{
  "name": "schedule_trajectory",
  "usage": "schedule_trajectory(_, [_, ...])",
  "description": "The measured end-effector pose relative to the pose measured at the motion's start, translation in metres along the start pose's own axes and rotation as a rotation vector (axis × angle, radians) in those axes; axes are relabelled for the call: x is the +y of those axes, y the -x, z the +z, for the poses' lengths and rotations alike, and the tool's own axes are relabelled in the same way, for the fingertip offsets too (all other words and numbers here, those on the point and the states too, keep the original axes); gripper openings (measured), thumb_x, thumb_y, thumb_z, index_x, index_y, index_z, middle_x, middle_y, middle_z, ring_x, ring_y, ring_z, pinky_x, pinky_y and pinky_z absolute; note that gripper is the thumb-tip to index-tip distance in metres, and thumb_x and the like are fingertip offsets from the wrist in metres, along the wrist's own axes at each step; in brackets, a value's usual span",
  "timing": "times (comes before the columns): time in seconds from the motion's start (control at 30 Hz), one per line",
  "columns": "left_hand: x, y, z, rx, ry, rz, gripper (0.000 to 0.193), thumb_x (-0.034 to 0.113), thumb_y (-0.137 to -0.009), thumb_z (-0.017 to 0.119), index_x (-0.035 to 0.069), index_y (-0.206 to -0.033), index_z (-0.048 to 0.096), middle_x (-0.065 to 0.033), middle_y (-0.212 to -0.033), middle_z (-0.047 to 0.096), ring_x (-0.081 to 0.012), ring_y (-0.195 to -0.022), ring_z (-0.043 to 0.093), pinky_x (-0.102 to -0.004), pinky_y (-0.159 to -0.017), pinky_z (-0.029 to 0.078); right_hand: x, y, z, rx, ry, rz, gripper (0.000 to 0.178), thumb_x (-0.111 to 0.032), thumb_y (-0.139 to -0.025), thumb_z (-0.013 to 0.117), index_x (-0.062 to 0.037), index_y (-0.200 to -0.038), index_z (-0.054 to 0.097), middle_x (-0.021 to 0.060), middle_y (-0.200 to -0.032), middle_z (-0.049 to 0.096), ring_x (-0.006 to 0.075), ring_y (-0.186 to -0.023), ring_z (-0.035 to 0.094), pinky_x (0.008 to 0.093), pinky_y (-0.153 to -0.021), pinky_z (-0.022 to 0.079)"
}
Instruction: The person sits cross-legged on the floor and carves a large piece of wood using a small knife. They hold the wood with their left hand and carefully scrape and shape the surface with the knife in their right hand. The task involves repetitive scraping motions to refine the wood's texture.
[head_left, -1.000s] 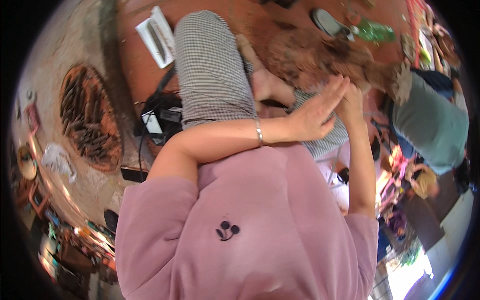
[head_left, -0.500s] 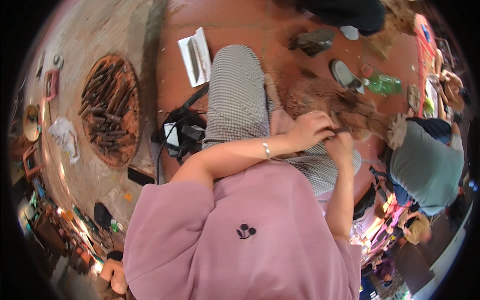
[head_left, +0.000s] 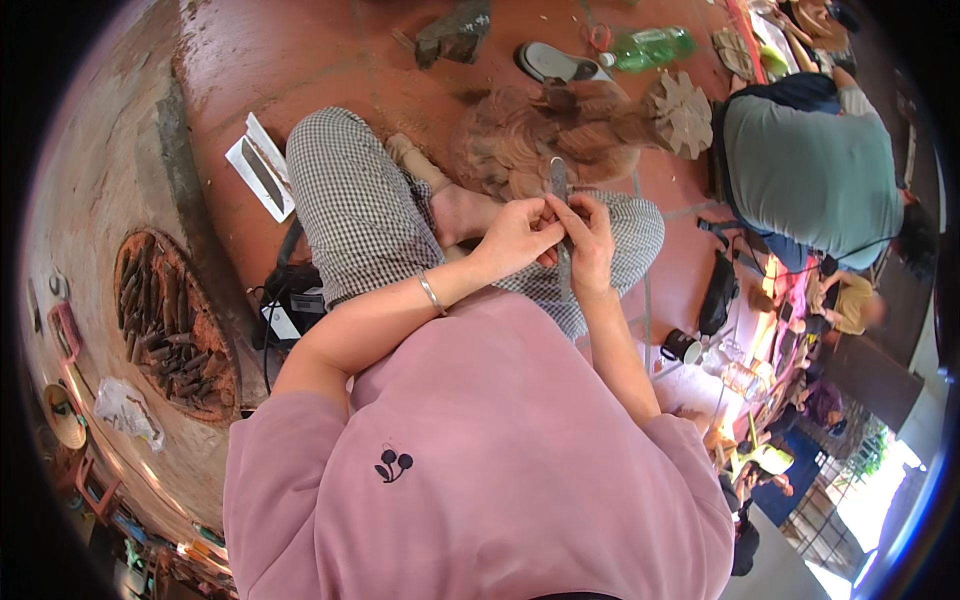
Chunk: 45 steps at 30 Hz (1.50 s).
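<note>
Above my crossed legs in checked trousers, my two hands meet. My right hand (head_left: 588, 240) is closed round a narrow, flat grey tool (head_left: 558, 177) with a rounded tip. The tool points away from me, and its lower end shows below my fingers. My left hand (head_left: 522, 240) is closed in a pinch against the tool and the right fingertips; what lies inside that pinch is hidden. Just beyond my hands, a brown carved wooden piece (head_left: 510, 135) with wavy relief lies on the floor. Its scalloped round end (head_left: 682, 115) reaches right.
A round tray of dark carving tools (head_left: 165, 310) rests on the ledge at left. A white open box (head_left: 262, 168) lies by my knee. Far off are a grey slipper (head_left: 555, 62), a green bottle (head_left: 648, 48) and a dark block (head_left: 453, 35). A person in grey-green (head_left: 810, 170) sits at right.
My view has swung, so the surroundings sit further left and the carved piece higher. My right hand has turned, and the grey tool now shows clearly between my hands.
</note>
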<state>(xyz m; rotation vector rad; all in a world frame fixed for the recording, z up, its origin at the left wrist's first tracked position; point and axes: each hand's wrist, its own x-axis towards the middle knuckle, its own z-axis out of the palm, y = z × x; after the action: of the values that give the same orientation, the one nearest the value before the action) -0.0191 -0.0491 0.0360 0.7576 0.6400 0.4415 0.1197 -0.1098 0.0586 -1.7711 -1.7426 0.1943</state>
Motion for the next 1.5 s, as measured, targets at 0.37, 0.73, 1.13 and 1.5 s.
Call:
schedule_trajectory(0.37, [-0.026, 0.003, -0.007, -0.276, -0.272, -0.166, 0.023, 0.019, -0.099, 0.055, -0.002, -0.092, 0.062, -0.0081, -0.086, 0.069, -0.0138, -0.077, 0.067, -0.0264, -0.069, 0.057, 0.034, 0.008, -0.015, -0.028, -0.511, 0.386, 0.027, -0.004, -0.087, 0.069, 0.0029, -0.113, 0.064, 0.0111, -0.107, 0.065, 0.0196, -0.094, 0.064, 0.0315, -0.083, 0.052])
schedule_trajectory(0.73, [-0.034, -0.004, -0.018, -0.245, -0.322, -0.078, 0.018, 0.015, -0.099, 0.055, -0.001, -0.098, 0.063, -0.0065, -0.088, 0.068, -0.0114, -0.08, 0.064, -0.0248, -0.071, 0.053, 0.028, 0.002, -0.026, 0.008, -1.07, 0.808, 0.017, -0.001, -0.091, 0.064, 0.0075, -0.106, 0.064, 0.015, -0.11, 0.067, 0.0196, -0.096, 0.068, 0.0291, -0.088, 0.056])
schedule_trajectory(1.13, [0.035, -0.016, -0.017, 0.061, -0.874, 0.906, 0.022, 0.008, -0.082, 0.072, 0.003, -0.101, 0.063, -0.0087, -0.087, 0.063, -0.0247, -0.081, 0.066, -0.034, -0.069, 0.056, 0.016, -0.064, -0.024, -0.438, 0.042, -0.105, 0.012, 0.003, -0.072, 0.065, 0.0015, -0.083, 0.06, 0.0157, -0.088, 0.059, 0.0368, -0.086, 0.061, 0.0444, -0.07, 0.051])
schedule_trajectory(1.5, [0.079, -0.038, -0.055, -0.042, -1.133, 0.964, 0.025, 0.008, -0.078, 0.069, 0.004, -0.101, 0.06, -0.0104, -0.09, 0.065, -0.0332, -0.083, 0.066, -0.0387, -0.071, 0.056, 0.007, -0.121, -0.008, -0.741, 0.315, -0.09, 0.019, -0.011, -0.079, 0.065, -0.0011, -0.095, 0.066, 0.0217, -0.085, 0.067, 0.042, -0.08, 0.065, 0.0495, -0.07, 0.052])
